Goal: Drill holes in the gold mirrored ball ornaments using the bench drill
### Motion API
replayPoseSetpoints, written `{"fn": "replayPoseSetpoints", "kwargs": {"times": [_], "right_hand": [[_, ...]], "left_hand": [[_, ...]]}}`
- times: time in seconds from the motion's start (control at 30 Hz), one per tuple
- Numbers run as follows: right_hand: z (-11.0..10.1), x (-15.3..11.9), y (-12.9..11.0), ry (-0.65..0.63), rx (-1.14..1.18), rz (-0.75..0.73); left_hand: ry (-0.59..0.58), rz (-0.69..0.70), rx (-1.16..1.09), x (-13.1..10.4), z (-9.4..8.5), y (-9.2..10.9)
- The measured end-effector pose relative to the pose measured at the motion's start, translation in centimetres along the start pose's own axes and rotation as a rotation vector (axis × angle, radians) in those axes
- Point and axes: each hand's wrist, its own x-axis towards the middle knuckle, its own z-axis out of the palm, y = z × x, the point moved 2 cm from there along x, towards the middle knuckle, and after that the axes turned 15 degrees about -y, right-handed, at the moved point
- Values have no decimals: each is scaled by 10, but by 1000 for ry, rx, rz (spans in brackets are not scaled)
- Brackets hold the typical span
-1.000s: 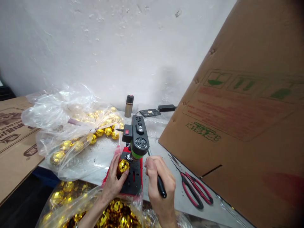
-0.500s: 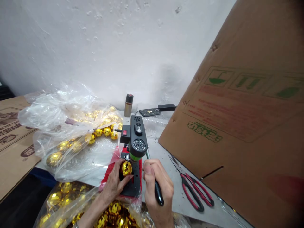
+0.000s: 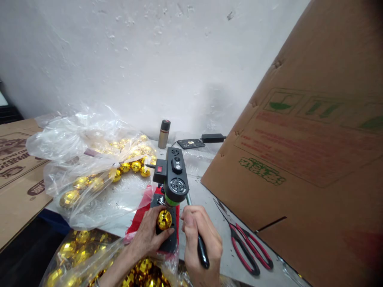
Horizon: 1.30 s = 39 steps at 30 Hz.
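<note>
our left hand (image 3: 149,235) is grasping a mirrored gold ball (image 3: 164,220), fingers curled along its far left side and thumb reaching around its near side. the ball sits over the black base plate (image 3: 170,244) of a small bench drill (image 3: 176,175), just on our side of the drill's head; whether it touches the plate, we cannot tell. our right hand (image 3: 202,243) is clenched around a lever with a black handle (image 3: 203,253), whose rounded end pokes out below our fingers.

under the plate, by our left hand, lies a red sheet (image 3: 137,221). beyond and to the left of that hand, a clear plastic bag (image 3: 86,159) spreads over more gold balls (image 3: 136,166), and nearer us, partly below our left forearm, another clear bag (image 3: 89,263) is full of them. to the right of our right hand, red-and-black scissors (image 3: 249,247) lie with their blades pointing away from us, beside a large leaning cardboard box (image 3: 287,135). past both hands, behind the drill, a dark-capped bottle (image 3: 164,134) stands upright near the pale wall (image 3: 143,63), with a black adapter (image 3: 213,138) to its right.
</note>
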Motion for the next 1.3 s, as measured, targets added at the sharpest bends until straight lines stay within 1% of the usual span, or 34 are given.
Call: {"fn": "replayPoseSetpoints", "kwargs": {"times": [0.13,0.27,0.37,0.47,0.6,0.73,0.8,1.07,1.3], "right_hand": [[1,-2,2,2,-5,-16],[8,-13,13,13,-12,-29],[16,-24,21,44,-19,-40],[24,-32,22,102,18,-1],[29,-33,20,174,70,71],[28,-32,23,160,17,-9],[27,-31,26,163,1,-24],[35,-33,28,228,40,-12],[38,-41,34,222,70,14]], "left_hand": [[-7,-24,13,1,-1,3],[-11,-27,19,2,-1,4],[-17,-50,13,1,0,5],[-19,-64,14,1,0,7],[-11,-64,21,2,-1,10],[4,-47,27,2,-1,10],[9,-36,26,2,-2,9],[2,-28,6,3,-3,9],[-11,-25,23,4,-2,8]]}}
